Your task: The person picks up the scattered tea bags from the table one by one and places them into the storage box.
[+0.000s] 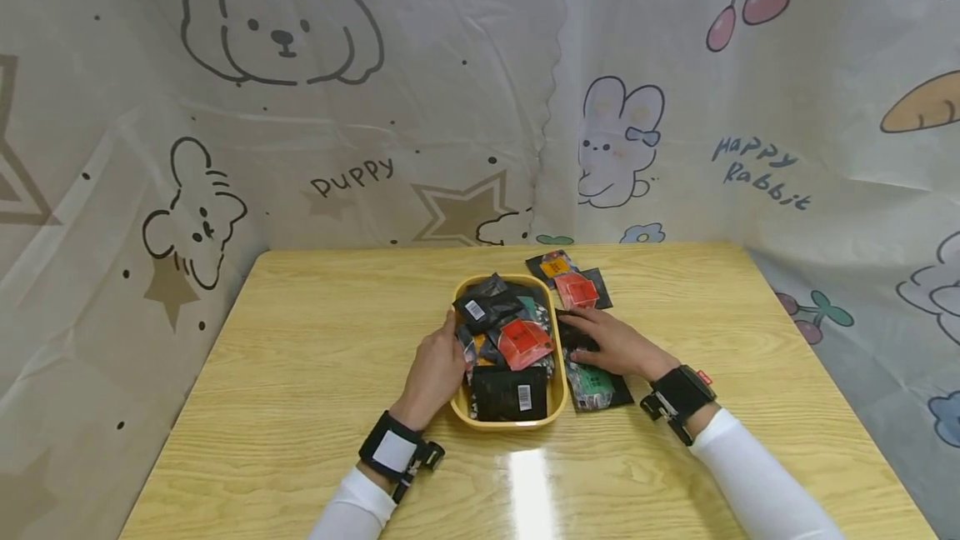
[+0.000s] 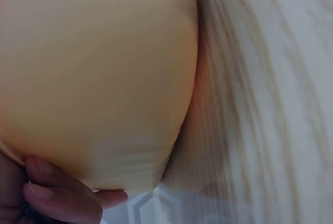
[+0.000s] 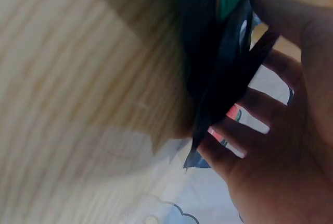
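A yellow plastic bin [image 1: 564,402] stands on the table, heaped with small packets. My left hand [image 1: 438,367] holds the bin by its left side; in the left wrist view its fingers [image 2: 62,195] bend against the pale outer wall [image 2: 99,78]. Beside the bin's right wall, my right hand [image 1: 618,344] grips a black packet [image 1: 573,336] between thumb and fingers. The right wrist view shows this dark packet [image 3: 223,73] seen edge-on along the fingers. Just below that hand lies a packet with a green label [image 1: 592,386].
Behind the right hand lie a red-labelled packet [image 1: 577,290] and an orange-labelled packet [image 1: 553,267]. Inside the bin are a red packet [image 1: 525,344] and black packets with barcodes [image 1: 510,394]. A printed curtain [image 1: 450,107] hangs behind the wooden table [image 1: 315,340].
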`<state>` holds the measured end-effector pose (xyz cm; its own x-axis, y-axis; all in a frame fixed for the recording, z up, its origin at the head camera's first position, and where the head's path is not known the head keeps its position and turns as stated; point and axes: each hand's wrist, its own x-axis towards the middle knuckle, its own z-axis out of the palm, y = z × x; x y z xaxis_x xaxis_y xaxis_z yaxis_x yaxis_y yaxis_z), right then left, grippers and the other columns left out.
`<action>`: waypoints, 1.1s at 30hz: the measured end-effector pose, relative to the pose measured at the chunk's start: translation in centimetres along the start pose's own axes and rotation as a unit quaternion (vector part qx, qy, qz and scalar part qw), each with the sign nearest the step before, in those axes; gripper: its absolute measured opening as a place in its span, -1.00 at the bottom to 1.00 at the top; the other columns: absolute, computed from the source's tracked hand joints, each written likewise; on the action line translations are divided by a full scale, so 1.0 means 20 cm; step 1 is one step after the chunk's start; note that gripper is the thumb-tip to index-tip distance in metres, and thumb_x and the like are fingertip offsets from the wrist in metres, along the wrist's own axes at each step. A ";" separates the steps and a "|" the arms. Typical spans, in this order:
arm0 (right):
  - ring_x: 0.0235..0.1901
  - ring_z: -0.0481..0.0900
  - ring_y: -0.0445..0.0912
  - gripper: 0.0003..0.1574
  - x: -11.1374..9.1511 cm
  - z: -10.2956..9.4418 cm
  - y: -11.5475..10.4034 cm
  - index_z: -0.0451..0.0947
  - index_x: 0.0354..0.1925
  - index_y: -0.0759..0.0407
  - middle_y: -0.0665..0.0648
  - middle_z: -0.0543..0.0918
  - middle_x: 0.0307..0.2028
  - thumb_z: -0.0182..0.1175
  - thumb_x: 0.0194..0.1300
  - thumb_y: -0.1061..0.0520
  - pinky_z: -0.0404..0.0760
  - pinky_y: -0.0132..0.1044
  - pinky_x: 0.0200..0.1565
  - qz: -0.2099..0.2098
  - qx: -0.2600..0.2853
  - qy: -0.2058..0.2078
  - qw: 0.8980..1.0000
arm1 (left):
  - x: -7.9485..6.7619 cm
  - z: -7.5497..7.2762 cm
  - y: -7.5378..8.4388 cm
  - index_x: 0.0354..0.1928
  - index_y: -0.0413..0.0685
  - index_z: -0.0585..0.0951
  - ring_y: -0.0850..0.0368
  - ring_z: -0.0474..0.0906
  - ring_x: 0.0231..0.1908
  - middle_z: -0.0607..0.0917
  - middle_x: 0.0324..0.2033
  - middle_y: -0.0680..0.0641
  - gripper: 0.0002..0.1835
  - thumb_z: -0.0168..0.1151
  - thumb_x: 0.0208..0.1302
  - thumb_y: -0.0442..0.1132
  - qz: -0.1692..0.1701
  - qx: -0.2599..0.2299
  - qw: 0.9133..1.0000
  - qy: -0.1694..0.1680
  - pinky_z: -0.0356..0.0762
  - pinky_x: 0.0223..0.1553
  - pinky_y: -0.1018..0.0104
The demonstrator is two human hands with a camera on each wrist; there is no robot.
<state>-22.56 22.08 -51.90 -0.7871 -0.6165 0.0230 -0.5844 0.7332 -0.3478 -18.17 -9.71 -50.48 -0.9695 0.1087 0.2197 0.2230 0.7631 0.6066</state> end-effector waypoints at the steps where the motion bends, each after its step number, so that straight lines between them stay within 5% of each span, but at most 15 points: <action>1: 0.18 0.24 0.13 -0.24 0.00 0.00 0.00 0.23 0.31 0.05 0.25 0.27 0.25 0.21 0.20 -0.06 0.31 0.12 0.11 0.002 -0.011 0.007 1.000 | 0.00 0.00 0.00 0.27 -0.38 0.23 0.13 0.37 -0.57 0.53 -0.48 -0.12 -0.48 -0.04 0.26 -0.39 -0.002 0.000 1.000 0.000 0.38 -0.59 0.26; 6: -0.08 0.48 -0.04 -0.54 0.02 -0.02 0.01 0.42 0.16 0.09 0.11 0.55 -0.01 0.10 0.30 0.13 0.49 -0.01 -0.06 0.011 -0.022 0.063 0.998 | 0.00 0.00 0.00 0.27 -0.37 0.22 0.14 0.38 -0.56 0.57 -0.40 -0.18 -0.49 -0.04 0.28 -0.38 -0.011 0.001 1.000 -0.002 0.39 -0.59 0.27; 9: -0.21 0.52 -0.11 -0.56 0.01 -0.07 -0.01 0.40 0.18 0.04 0.09 0.60 -0.09 0.03 0.35 0.20 0.53 -0.07 -0.18 0.018 0.001 0.105 0.994 | -0.01 0.00 0.00 0.27 -0.38 0.22 0.13 0.40 -0.55 0.58 -0.37 -0.21 -0.49 -0.04 0.27 -0.38 -0.009 0.004 1.000 -0.002 0.42 -0.57 0.25; 14: -0.01 0.47 0.00 -0.48 0.00 -0.17 -0.09 0.25 0.31 -0.02 0.15 0.49 0.11 -0.09 0.41 0.20 0.48 0.00 -0.05 0.009 0.021 0.171 0.985 | -0.01 0.00 0.00 0.27 -0.38 0.22 0.14 0.40 -0.57 0.58 -0.40 -0.21 -0.48 -0.05 0.27 -0.39 -0.009 0.006 1.000 0.000 0.42 -0.59 0.25; 19: 0.09 0.39 -0.01 -0.45 0.02 -0.23 -0.27 0.23 0.31 0.03 0.12 0.44 0.16 -0.08 0.39 0.25 0.44 -0.02 0.02 -0.065 0.015 0.216 0.974 | -0.01 0.00 0.00 0.26 -0.39 0.23 0.13 0.38 -0.56 0.59 -0.38 -0.23 -0.49 -0.04 0.27 -0.39 -0.004 0.004 1.000 0.004 0.40 -0.59 0.24; 29: 0.23 0.20 -0.04 -0.19 0.03 -0.13 -0.61 0.16 0.35 0.05 0.13 0.28 0.28 0.02 0.16 0.45 0.38 -0.07 0.08 -0.200 -0.037 0.179 0.963 | -0.01 0.00 0.01 0.25 -0.40 0.24 0.11 0.45 -0.47 0.60 -0.23 -0.31 -0.49 -0.04 0.25 -0.40 0.007 -0.001 1.000 0.008 0.51 -0.49 0.15; 33: 0.27 0.11 0.01 -0.23 0.03 -0.06 -0.66 0.10 0.37 0.00 0.14 0.19 0.33 0.13 0.25 0.19 0.21 0.09 0.18 -0.203 -0.076 0.125 0.968 | -0.01 0.00 0.01 0.25 -0.40 0.24 0.10 0.47 -0.47 0.60 -0.27 -0.30 -0.48 -0.03 0.25 -0.39 0.008 0.005 1.000 0.008 0.50 -0.51 0.15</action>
<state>-15.41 12.35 -46.23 -0.4981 -0.7878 0.3624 -0.8632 0.4902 -0.1207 -18.00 -9.59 -50.44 -0.9641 0.1111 0.2411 0.2372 0.7682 0.5946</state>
